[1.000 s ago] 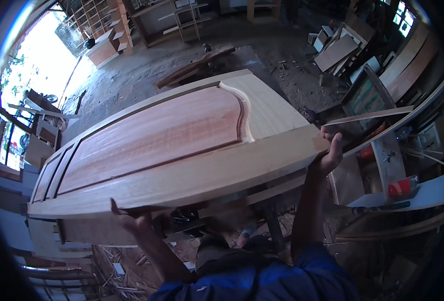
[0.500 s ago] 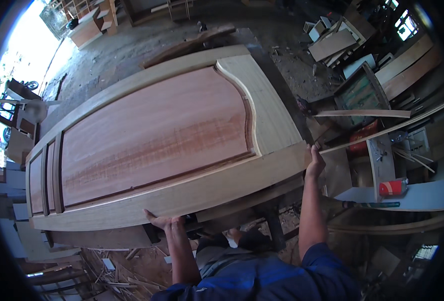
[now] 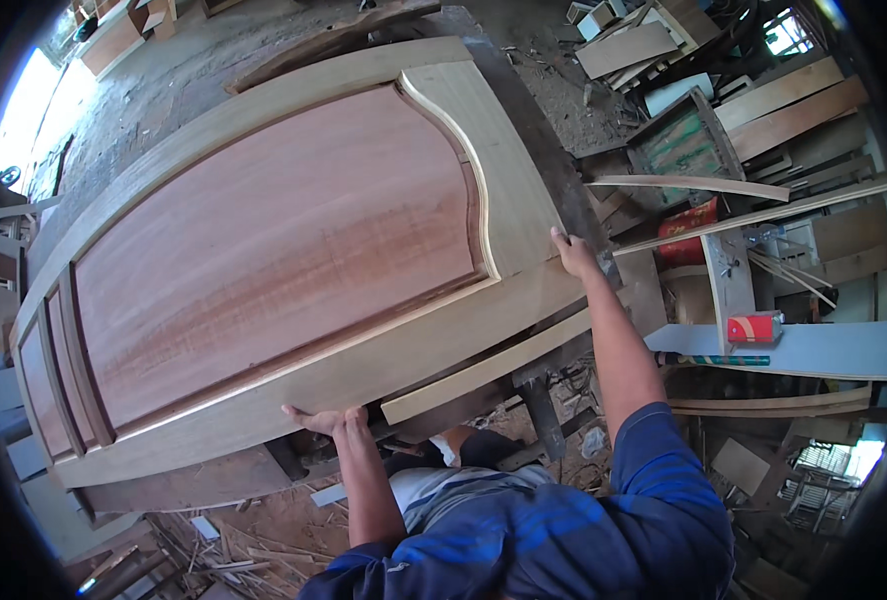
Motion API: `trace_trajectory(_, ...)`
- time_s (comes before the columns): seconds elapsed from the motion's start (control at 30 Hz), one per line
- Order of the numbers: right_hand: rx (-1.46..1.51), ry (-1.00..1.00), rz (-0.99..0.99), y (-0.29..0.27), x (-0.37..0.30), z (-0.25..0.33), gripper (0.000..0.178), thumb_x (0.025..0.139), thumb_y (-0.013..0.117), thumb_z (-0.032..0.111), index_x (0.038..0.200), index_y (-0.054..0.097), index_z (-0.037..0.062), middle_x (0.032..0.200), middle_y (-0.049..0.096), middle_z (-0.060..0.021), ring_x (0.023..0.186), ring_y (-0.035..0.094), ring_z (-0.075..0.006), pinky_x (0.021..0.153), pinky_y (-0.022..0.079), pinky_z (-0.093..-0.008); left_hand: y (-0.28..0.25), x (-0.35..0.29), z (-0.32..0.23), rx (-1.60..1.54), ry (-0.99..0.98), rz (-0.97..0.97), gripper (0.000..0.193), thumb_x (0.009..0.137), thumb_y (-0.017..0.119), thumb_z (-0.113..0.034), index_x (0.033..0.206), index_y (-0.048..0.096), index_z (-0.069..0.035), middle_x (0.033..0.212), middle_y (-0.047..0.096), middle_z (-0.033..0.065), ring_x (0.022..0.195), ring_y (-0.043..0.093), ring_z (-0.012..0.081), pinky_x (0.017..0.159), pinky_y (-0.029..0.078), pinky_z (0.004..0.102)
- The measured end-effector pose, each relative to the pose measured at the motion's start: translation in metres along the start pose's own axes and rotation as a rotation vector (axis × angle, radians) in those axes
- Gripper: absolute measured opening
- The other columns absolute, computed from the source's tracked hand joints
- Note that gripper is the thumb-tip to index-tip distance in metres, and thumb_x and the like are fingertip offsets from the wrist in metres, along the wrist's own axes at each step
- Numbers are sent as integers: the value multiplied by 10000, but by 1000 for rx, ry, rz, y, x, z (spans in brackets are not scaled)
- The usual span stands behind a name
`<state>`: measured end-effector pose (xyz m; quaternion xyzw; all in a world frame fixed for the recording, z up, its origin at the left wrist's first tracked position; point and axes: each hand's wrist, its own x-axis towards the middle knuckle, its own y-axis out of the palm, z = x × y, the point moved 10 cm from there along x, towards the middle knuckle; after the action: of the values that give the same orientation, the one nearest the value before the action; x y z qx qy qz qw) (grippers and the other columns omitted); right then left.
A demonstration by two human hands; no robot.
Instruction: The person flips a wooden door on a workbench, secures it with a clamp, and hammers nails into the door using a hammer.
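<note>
Gripped at its near long edge — left hand (image 3: 328,420) cupped under the pale frame rail, right hand (image 3: 573,255) clamped on the corner farther along that same edge. Wooden door (image 3: 273,250) lying flat, stretching away from both holds over a workbench (image 3: 563,180). Likely heavy and stiff, awkward by sheer span; raw smooth wood, probably slippery — best held by the solid frame, not the reddish inset panel (image 3: 283,250).

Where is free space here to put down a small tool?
The door offers its broad reddish panel, bare between the pale frame rails. The grey board is free right of the red box. The floor at right is crowded with planks.
</note>
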<state>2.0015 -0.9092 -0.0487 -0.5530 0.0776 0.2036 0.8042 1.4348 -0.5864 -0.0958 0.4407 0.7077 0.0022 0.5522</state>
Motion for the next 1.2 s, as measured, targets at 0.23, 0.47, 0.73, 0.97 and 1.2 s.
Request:
trace_trajectory(0.23, 1, 41, -53, 5, -10, 3, 895, 1043, 442, 773, 1301, 715, -40, 1297, 702, -345, 1303, 636, -487, 1105, 495, -526, -15, 28, 2, 46, 5, 73, 861, 930, 494, -851, 1508, 560, -217, 1556, 556, 71, 1404, 520, 365, 1178, 417, 623)
trace_trajectory(0.47, 142, 74, -54, 37, -44, -1, 818, 1043, 515, 726, 1207, 733, -46, 1228, 728, -337, 1230, 676, -499, 1034, 536, -545, -27, 28, -31, 164, -37, 20, 926, 927, 403, -893, 1536, 564, -213, 1578, 558, 90, 1418, 531, 370, 1189, 415, 631)
trace_trajectory(0.73, 269, 15, -72, 48, -48, -1, 801, 1036, 525, 727, 1156, 747, -34, 1184, 748, -319, 1191, 692, -497, 1005, 551, -569, -37, 27, -50, 588, -182, 171, 853, 1050, 298, -813, 1655, 391, -218, 1639, 483, 109, 1493, 470, 400, 1229, 417, 629)
trace_trajectory(0.97, 156, 19, -193, 52, -52, -11, 773, 1048, 499, 721, 1174, 745, 0, 1187, 754, -303, 1175, 705, -486, 998, 560, -564, -54, -15, -55, 1049, -524, 129, 821, 1012, 713, -575, 1468, 513, 78, 1339, 666, 299, 1164, 717, 371, 1016, 606, 509)
trace_trajectory(1.2, 225, -9, -88, 48, -73, 21, 721, 1062, 502, 683, 1234, 703, 13, 1231, 737, -310, 1196, 684, -512, 1011, 548, -574, 92, -108, 20, 1723, 809, 998, 306, 996, 784, -310, 952, 719, -14, 891, 775, 131, 822, 745, 263, 758, 578, 410)
